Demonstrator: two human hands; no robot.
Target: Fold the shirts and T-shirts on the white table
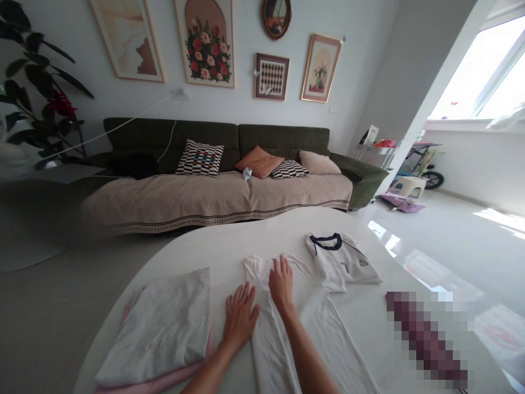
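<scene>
A white garment (pixel 320 323), partly folded lengthwise, lies spread on the white table (pixel 229 241) in front of me. My left hand (pixel 240 317) rests at its left edge, palm down with fingers spread. My right hand (pixel 281 282) lies on the upper part of the cloth, fingers stretched forward and slightly curved. Neither hand grips anything. To the right sits a folded white shirt with a navy collar (pixel 342 260), close to the garment's upper right side. On the left is a stack with a folded grey garment (pixel 164 328) on top and a pink one (pixel 164 384) beneath.
A blurred-out dark red item (pixel 426 336) lies at the table's right side. Behind the table stands a green sofa (pixel 283 139) with a beige cover and several cushions. A white cable (pixel 118 126) crosses at left. A small shelf (pixel 375 150) stands past the sofa's right end.
</scene>
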